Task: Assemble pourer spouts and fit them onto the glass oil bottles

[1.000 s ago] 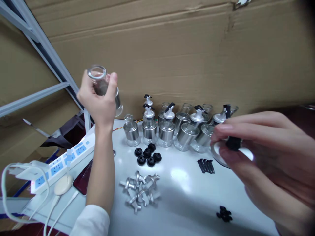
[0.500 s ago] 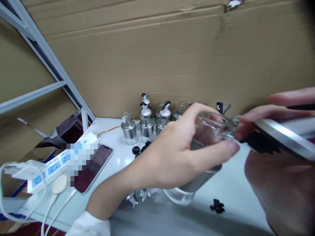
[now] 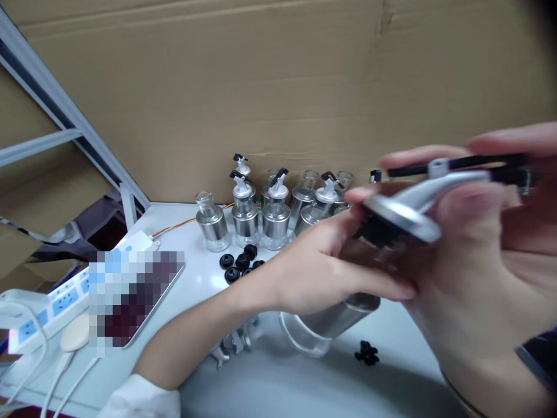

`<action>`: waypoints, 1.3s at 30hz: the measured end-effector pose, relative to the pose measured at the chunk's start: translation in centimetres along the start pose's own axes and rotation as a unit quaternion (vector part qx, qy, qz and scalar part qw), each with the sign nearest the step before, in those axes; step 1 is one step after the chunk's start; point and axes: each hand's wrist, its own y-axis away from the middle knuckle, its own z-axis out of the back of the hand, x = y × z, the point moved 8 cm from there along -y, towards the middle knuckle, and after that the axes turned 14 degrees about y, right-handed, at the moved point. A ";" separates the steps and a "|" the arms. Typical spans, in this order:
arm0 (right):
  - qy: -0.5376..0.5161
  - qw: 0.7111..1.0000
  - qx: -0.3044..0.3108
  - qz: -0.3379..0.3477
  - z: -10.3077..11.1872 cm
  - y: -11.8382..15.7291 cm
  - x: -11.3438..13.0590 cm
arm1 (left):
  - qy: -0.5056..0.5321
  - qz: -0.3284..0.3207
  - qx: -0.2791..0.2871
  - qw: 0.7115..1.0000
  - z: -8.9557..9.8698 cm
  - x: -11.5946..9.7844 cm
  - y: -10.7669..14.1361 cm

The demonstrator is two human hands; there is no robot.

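Observation:
My left hand (image 3: 313, 278) is wrapped round the neck of a glass bottle (image 3: 307, 337) with a metal band, tilted above the table. In my right hand (image 3: 474, 249) is a silver pourer cap (image 3: 402, 217) with a black lever on top and a black stopper below. The stopper is at the bottle's mouth; fingers hide whether it sits inside. Black rubber stoppers (image 3: 242, 261) lie beyond my left forearm. Silver pourer parts (image 3: 235, 341) lie partly hidden below it. A small cluster of black pieces (image 3: 368, 352) rests to the right of the bottle.
Several glass bottles (image 3: 212, 223) with metal bands stand in rows at the back, some wearing pourer caps (image 3: 278, 188). A cardboard wall (image 3: 261, 87) rises behind them. On the left lie a power strip (image 3: 65, 299) with white cables and a phone (image 3: 152, 307), partly blurred out.
My right hand has moved left with the pourer cap, bringing its stopper to the bottle's mouth. My left hand still grips the bottle. The view has shifted slightly.

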 end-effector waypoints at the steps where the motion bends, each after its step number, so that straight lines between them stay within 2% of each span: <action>1: -0.006 1.000 -0.014 -0.005 0.1 0.2 -0.2 | 0.012 0.006 -0.004 1.000 0.1 0.1 0.0; 8: -0.034 0.999 -0.030 0.027 0.2 0.2 -0.3 | 0.024 0.017 0.015 0.999 0.2 -0.1 -0.5; 14: -0.057 0.998 0.017 0.032 -0.2 -0.3 -0.9 | 0.022 0.041 0.027 0.999 0.9 0.7 -1.1; 20: -0.043 0.999 0.016 0.023 -0.2 -0.9 -2.5 | 0.030 0.053 0.042 0.997 1.6 1.0 -1.7; 23: -0.043 0.998 0.041 0.017 -0.8 -1.1 -3.8 | 0.028 0.047 0.036 0.998 2.1 0.9 -2.2; 29: -0.024 0.996 0.083 -0.001 -1.7 -1.0 -5.7 | 0.066 0.042 0.005 0.997 3.2 1.0 -2.7; 35: -0.071 0.984 0.159 -0.043 -3.2 0.2 -6.5 | 0.116 0.006 -0.020 0.993 3.0 0.3 -2.6; 39: -0.056 0.990 0.131 0.004 -3.6 1.3 -6.2 | 0.152 -0.033 -0.096 0.983 4.1 -0.6 -2.6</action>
